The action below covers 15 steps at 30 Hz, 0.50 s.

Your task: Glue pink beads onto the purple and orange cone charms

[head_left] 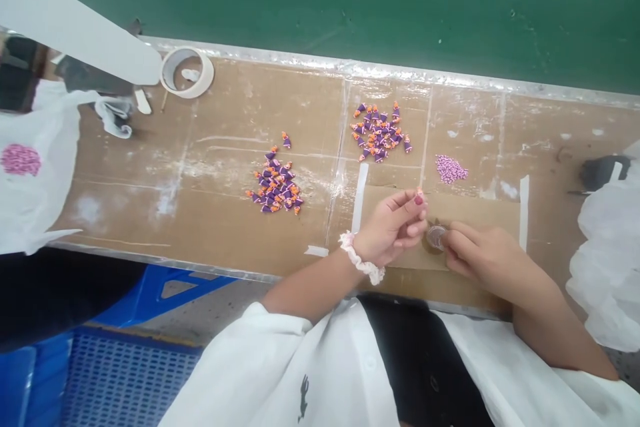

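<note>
My left hand [393,227], with a white scrunchie [362,258] on its wrist, pinches a tiny figurine [419,193]. Only the orange and pink top shows past my fingertips. Beside it, my right hand [483,257] is closed, its fingers against the rim of a small round dish [436,235]. The dish is over a taped cardboard sheet [487,213]; whether it rests there I cannot tell. Beyond my hands lie a pile of purple-and-orange figurines [379,133] and a heap of tiny pink pieces [451,169]. A second figurine pile [276,187] lies further left.
A tape roll [204,80] sits at the far left, near white plastic [47,147] bearing pink pieces [21,159]. A white plastic bag [607,247] bulges over the right side. Below the table's left front are a blue stool [150,293] and a blue crate [125,373].
</note>
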Each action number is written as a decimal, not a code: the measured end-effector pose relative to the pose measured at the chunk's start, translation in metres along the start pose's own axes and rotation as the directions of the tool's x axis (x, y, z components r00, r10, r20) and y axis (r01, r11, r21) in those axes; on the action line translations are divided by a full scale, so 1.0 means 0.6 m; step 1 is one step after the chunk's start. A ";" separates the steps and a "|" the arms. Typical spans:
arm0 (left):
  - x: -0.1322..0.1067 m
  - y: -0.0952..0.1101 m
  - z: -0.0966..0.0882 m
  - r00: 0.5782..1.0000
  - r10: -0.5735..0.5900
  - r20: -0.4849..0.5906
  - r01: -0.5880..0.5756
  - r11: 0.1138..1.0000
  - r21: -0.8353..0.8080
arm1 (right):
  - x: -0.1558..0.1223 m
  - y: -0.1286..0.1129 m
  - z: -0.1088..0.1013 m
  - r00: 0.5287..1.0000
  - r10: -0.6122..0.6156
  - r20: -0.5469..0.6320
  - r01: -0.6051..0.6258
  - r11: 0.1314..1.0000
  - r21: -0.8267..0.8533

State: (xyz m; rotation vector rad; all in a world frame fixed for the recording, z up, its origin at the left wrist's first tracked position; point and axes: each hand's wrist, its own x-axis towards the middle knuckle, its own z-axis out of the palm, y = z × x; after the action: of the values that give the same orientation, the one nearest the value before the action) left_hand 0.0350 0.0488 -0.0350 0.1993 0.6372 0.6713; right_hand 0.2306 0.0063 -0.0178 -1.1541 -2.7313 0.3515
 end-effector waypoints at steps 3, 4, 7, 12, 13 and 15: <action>-0.004 -0.004 0.004 0.999 -0.026 0.039 0.027 1.000 -0.008 | 0.002 0.001 -0.006 0.999 0.006 -0.036 -0.004 0.999 0.050; -0.005 -0.006 0.004 0.999 -0.027 0.045 0.027 1.000 -0.006 | 0.002 0.001 -0.009 0.998 0.019 -0.061 -0.013 0.995 0.096; -0.005 -0.011 0.004 0.996 -0.038 0.082 0.035 0.999 0.039 | 0.003 -0.001 -0.018 0.983 0.101 -0.156 -0.041 0.936 0.349; -0.003 -0.019 0.000 0.979 -0.106 0.176 0.081 0.986 0.143 | 0.003 -0.010 -0.012 0.896 0.264 -0.357 -0.002 0.806 0.591; -0.004 -0.020 -0.001 0.975 -0.111 0.193 0.082 0.985 0.154 | 0.002 -0.012 -0.008 0.878 0.289 -0.381 -0.007 0.804 0.594; -0.004 -0.021 0.000 0.964 -0.134 0.230 0.096 0.981 0.171 | 0.001 -0.015 -0.001 0.844 0.325 -0.427 -0.014 0.809 0.588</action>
State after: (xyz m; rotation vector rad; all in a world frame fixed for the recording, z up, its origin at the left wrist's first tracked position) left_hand 0.0399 0.0372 -0.0386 0.3829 0.4646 0.4745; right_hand 0.2241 0.0006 -0.0146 -1.1181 -1.8655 0.7078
